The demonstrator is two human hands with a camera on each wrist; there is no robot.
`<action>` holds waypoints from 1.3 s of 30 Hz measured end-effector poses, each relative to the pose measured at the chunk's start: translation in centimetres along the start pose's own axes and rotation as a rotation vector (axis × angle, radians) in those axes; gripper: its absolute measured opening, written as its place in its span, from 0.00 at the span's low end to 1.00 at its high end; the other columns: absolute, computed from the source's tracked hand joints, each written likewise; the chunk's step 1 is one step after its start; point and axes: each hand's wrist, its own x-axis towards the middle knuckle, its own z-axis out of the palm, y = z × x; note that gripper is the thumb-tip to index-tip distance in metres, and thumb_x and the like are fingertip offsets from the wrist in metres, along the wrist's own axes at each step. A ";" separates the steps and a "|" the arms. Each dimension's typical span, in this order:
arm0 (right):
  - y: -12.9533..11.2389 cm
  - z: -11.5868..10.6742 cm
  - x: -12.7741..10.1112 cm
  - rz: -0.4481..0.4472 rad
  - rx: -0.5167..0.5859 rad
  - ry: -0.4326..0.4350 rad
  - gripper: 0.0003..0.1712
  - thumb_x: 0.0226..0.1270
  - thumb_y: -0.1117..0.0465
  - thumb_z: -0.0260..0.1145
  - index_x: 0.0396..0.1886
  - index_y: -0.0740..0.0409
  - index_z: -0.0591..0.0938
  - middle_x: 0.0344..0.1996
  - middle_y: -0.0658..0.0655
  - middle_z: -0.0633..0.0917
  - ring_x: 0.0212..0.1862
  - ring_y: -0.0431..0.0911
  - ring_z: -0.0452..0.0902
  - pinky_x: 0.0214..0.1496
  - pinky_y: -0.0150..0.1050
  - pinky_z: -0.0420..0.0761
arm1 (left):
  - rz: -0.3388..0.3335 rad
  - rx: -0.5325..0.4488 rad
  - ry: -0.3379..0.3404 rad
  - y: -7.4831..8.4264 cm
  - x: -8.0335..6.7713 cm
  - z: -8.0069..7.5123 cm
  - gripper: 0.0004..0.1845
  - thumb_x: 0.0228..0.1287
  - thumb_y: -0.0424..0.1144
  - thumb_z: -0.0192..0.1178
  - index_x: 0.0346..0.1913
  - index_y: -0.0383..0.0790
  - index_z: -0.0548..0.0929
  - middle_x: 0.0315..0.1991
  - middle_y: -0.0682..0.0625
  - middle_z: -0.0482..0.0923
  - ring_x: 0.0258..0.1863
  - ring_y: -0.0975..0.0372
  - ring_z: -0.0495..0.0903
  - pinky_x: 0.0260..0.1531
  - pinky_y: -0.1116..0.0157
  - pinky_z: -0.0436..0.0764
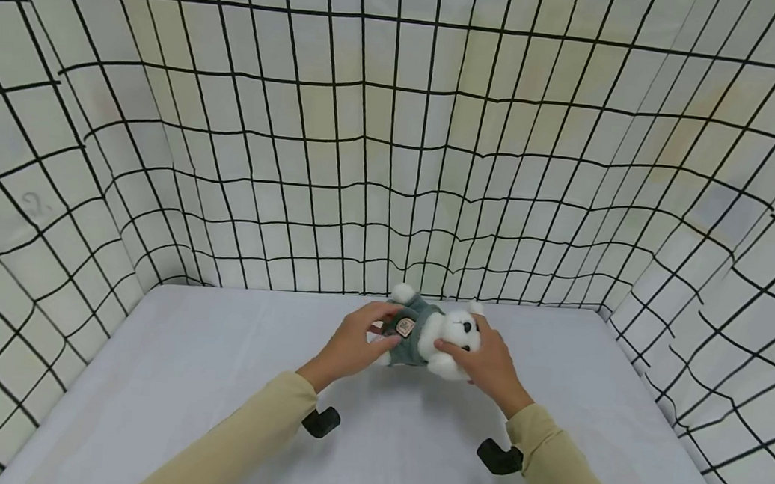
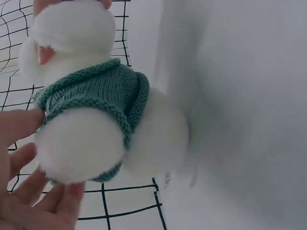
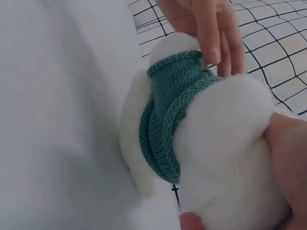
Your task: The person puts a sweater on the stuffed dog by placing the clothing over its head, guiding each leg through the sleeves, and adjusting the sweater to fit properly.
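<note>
A small white plush dog (image 1: 445, 336) in a green knitted sweater (image 1: 418, 330) lies on its side over the white tabletop (image 1: 216, 380), head to the right. My left hand (image 1: 381, 330) grips its sweatered body, fingers on the knit hem. My right hand (image 1: 473, 351) holds the head, thumb on the face and fingers behind. In the left wrist view the plush dog (image 2: 100, 129) fills the frame, with my left fingers (image 2: 29, 191) beside a white leg. In the right wrist view my right palm (image 3: 288, 158) cups the white head (image 3: 225, 143), and left fingers (image 3: 211, 33) touch the sweater (image 3: 168, 120).
Fabric walls (image 1: 393, 160) with a black grid pattern close in the table at the back and both sides. Black wrist-camera mounts (image 1: 321, 421) (image 1: 499, 456) hang under my beige sleeves. Bare tabletop lies to the left, right and front of the toy.
</note>
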 end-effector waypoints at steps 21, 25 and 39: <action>-1.6 -0.6 -0.1 -0.045 0.209 -0.079 0.49 0.57 0.41 0.71 0.74 0.46 0.60 0.76 0.53 0.52 0.60 0.58 0.72 0.34 0.37 0.85 | -0.136 0.202 0.035 0.1 -0.9 0.2 0.35 0.56 0.41 0.71 0.66 0.43 0.70 0.65 0.45 0.71 0.67 0.49 0.68 0.65 0.46 0.67; -1.8 -0.7 0.0 0.003 0.226 -0.052 0.50 0.55 0.38 0.70 0.73 0.46 0.60 0.69 0.55 0.65 0.55 0.55 0.75 0.34 0.38 0.85 | -0.116 0.225 0.056 0.3 -0.5 0.3 0.35 0.54 0.39 0.72 0.66 0.43 0.71 0.65 0.45 0.71 0.66 0.50 0.69 0.65 0.47 0.68; -3.2 -1.3 -0.2 -0.042 0.328 -0.144 0.47 0.57 0.45 0.72 0.72 0.47 0.59 0.66 0.57 0.67 0.48 0.50 0.76 0.39 0.37 0.80 | -0.083 0.110 0.119 -1.5 -0.3 -0.7 0.26 0.59 0.29 0.66 0.61 0.45 0.75 0.60 0.45 0.75 0.62 0.52 0.74 0.58 0.53 0.77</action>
